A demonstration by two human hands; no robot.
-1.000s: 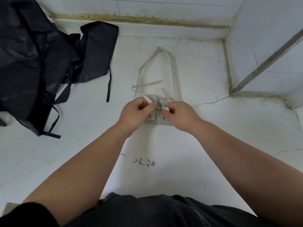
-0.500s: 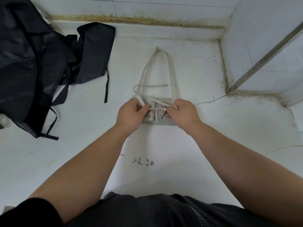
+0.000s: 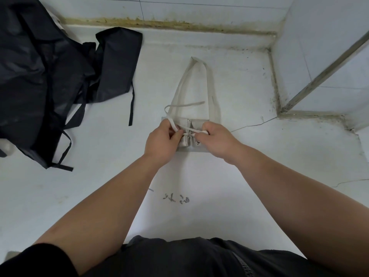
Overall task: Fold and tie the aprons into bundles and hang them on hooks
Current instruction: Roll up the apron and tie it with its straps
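A folded pale grey apron bundle lies on the white surface in front of me. Its neck loop stretches away toward the wall. Two thin waist ties cross over the bundle in a knot. My left hand pinches one tie, whose loose end curls back over the loop. My right hand pinches the other tie at the bundle's right side. Both hands hide the bundle's ends.
A heap of black aprons with dangling straps lies at the left. A tiled wall with a stained joint runs along the back. A tiled corner with a metal strip stands at the right. Thin cracks mark the surface.
The ties have been drawn tight into a knot across the bundle. My hands have moved slightly apart, and the left tie's loose end now lies over the neck loop.
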